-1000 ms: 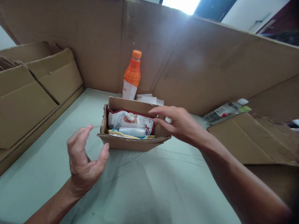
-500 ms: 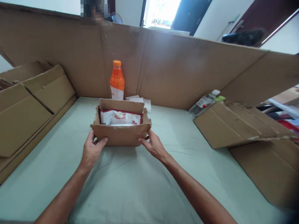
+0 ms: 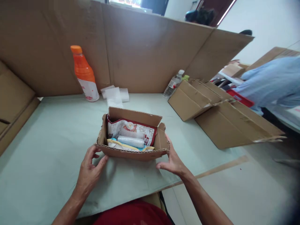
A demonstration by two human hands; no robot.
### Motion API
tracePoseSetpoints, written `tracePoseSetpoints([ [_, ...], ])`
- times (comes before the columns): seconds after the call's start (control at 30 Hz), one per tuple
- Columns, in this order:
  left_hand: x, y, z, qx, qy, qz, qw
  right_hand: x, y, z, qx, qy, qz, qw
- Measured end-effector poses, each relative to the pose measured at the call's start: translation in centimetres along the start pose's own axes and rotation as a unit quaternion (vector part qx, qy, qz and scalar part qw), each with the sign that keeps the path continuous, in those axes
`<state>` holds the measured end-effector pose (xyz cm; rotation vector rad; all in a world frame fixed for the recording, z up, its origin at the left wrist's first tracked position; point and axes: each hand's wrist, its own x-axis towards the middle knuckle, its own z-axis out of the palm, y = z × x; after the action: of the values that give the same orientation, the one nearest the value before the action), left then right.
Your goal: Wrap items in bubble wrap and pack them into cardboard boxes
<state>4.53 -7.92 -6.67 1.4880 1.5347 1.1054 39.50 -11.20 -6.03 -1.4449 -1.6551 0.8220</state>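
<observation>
My left hand (image 3: 90,170) sits at the near left corner of the small cardboard box (image 3: 133,153), fingers spread and curled, the fingertips touching the box's lower front edge and the thumb reaching toward its front wall. My right hand (image 3: 172,159) is at the near right corner, fingers loosely spread, the upper ones resting against the box's right end flap. Neither hand pinches anything; both are open against the cardboard, one at each end.

The box lies straight ahead of me, just beyond both hands and close to the near edge of the table (image 3: 47,140), about midway along it. Its long axis runs left to right, so each hand has one short end, and neither looks clearly nearer than the other.

The box is open at the top. Inside, a red-and-white snack packet (image 3: 131,128) leans against the back wall, a small pale tube (image 3: 130,141) lies lengthwise in front of it, and a thin yellow strip (image 3: 122,144) lies along the front. What is underneath them I cannot tell.

Farther back, white folded packets (image 3: 114,93) lie near the table's far edge, with an orange bottle (image 3: 84,75) beside them against the tall cardboard partition (image 3: 140,50). Flattened cardboard (image 3: 225,118) covers the far right corner, a clear bottle (image 3: 173,83) behind it.
</observation>
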Motion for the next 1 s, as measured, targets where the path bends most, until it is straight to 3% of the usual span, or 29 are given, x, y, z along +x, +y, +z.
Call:
tracePoseSetpoints([
  [0.17, -0.2, -1.1, 0.7, -0.021, -0.02, -0.048, 0.998, 3.5, 0.2, 0.6, 0.106, -0.057, -0.049, 0.992],
  [0.33, 0.1, -0.6, 3.8, -0.068, -0.046, -0.065, 0.995, 1.9, 0.6, 0.1, 0.112, 0.019, -0.065, 0.991],
  [0.5, -1.0, 1.2, 9.5, -0.138, -0.14, -0.025, 0.98, -4.7, 3.9, -5.2, 0.076, 0.207, 0.005, 0.975],
  [0.63, -2.7, 1.4, 12.2, -0.13, -0.195, -0.041, 0.971, -10.4, 7.0, -11.1, 0.033, 0.393, 0.069, 0.917],
  [0.7, -3.4, 1.2, 12.5, -0.113, -0.184, -0.052, 0.975, -12.1, 8.1, -13.7, 0.007, 0.469, 0.07, 0.881],
  [0.8, -3.7, 0.7, 12.1, -0.091, -0.178, -0.064, 0.978, -12.6, 9.4, -16.5, -0.031, 0.536, 0.044, 0.843],
  [1.0, -3.0, -1.0, 10.8, -0.084, -0.226, -0.101, 0.965, -9.5, 12.2, -19.0, -0.071, 0.569, 0.026, 0.819],
])
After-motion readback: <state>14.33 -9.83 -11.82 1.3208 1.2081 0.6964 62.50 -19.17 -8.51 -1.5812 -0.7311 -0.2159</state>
